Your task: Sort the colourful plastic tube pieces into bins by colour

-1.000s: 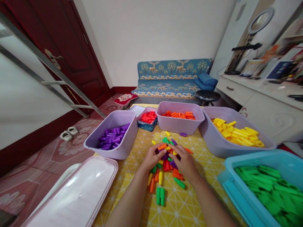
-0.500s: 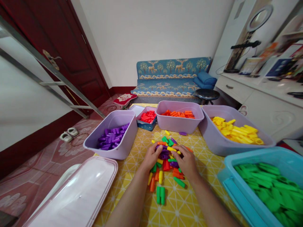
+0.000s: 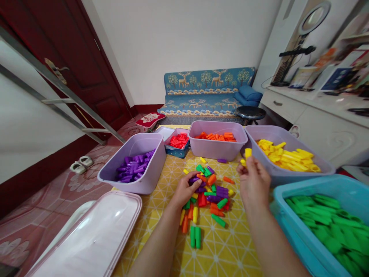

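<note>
A mixed pile of short plastic tube pieces (image 3: 203, 198), in purple, green, orange, red and yellow, lies on the yellow patterned tablecloth (image 3: 155, 223). My left hand (image 3: 186, 190) is at the pile's left side, its thumb and fingers closed around purple tube pieces (image 3: 193, 179). Raised to the right of the pile, my right hand (image 3: 255, 179) grips yellow tube pieces (image 3: 248, 152) between thumb and fingers. It is close to the front left corner of a lilac bin (image 3: 288, 177) of yellow pieces. Two green pieces (image 3: 195, 237) lie side by side in front of the pile.
Around the pile stand a lilac bin (image 3: 151, 181) of purple pieces, a small box (image 3: 175, 152) of red, a lilac bin (image 3: 217, 149) of orange and a turquoise bin (image 3: 288, 231) of green. A pale lid (image 3: 86, 234) lies at the left.
My right hand has left the pile and moved right and up with yellow pieces, uncovering a purple cluster. My left hand stays at the pile. The view has shifted slightly.
</note>
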`<state>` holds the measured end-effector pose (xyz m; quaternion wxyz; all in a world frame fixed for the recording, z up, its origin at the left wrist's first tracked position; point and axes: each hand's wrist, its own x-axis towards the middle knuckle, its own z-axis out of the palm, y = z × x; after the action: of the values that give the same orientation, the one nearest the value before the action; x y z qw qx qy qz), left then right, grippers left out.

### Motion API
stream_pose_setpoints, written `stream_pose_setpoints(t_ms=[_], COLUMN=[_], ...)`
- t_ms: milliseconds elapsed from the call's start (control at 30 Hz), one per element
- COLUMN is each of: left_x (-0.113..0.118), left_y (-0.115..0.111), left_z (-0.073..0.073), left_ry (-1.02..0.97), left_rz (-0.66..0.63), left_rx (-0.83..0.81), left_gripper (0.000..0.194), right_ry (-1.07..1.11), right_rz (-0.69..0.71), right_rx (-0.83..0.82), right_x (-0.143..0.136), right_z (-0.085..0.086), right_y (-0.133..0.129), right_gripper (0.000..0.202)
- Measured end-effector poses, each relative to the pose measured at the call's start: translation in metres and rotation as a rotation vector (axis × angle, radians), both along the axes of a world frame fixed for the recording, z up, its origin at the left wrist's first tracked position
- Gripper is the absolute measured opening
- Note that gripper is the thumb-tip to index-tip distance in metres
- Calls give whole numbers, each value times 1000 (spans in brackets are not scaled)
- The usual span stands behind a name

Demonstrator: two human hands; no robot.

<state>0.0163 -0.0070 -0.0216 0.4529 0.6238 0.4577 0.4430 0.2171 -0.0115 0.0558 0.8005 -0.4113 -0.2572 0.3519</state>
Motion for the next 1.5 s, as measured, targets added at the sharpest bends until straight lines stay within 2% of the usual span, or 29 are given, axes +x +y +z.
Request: stream_pose_setpoints(t_ms=[100,233,433,600,667,767,867,933,1033,1100,1167,1233,1300,1400,1500], left_x=[0,1,2,2,2,2,3,2,0,-1,-2,-2,-1,0,0], left_y=[0,1,1,1,1,0,-3,-5,-6,-5,-2,1,2,1,-1], left_z=[0,1,2,0,-1,1,7,14,19,17,11,3,-3,-4,1], left_ry=[10,19,27,18,9,6,-7,3,76,135,193,252,290,305,293], left_rz=[16,42,48,39,39,44,25,24,136,251,309,274,189,87,54], left_rx=[7,16,15,9,1,4,18,87,247,309,308,267,239,252,258], left_gripper=[39,37,36,37,37,38,33,32,33,26,34,58,70,71,68], right_ry=[292,435,398,309,274,89,-258,-582,-1031,-1221,-1339,-1395,-1377,-1245,-1074], right_rz=[-156,-221,-248,-260,-207,-26,123,243,282,313,367,433,500,577,629], right_rx=[146,203,261,245,209,109,-86,-213,-289,-273,-268,-283,-275,-194,-154], right_x=[9,13,24,41,36,15,-2,-7,-8,-9,-13,-18,-24,-29,-31], right_z=[15,25,25,27,29,23,-1,-23,-47,-54,-54,-52,-51,-54,-59], right_y=[14,23,35,41,36,22,13,11,12,12,10,8,7,6,6], right_gripper=[14,5,15,11,10,22,28,32,36,42,45,46,49,57,59])
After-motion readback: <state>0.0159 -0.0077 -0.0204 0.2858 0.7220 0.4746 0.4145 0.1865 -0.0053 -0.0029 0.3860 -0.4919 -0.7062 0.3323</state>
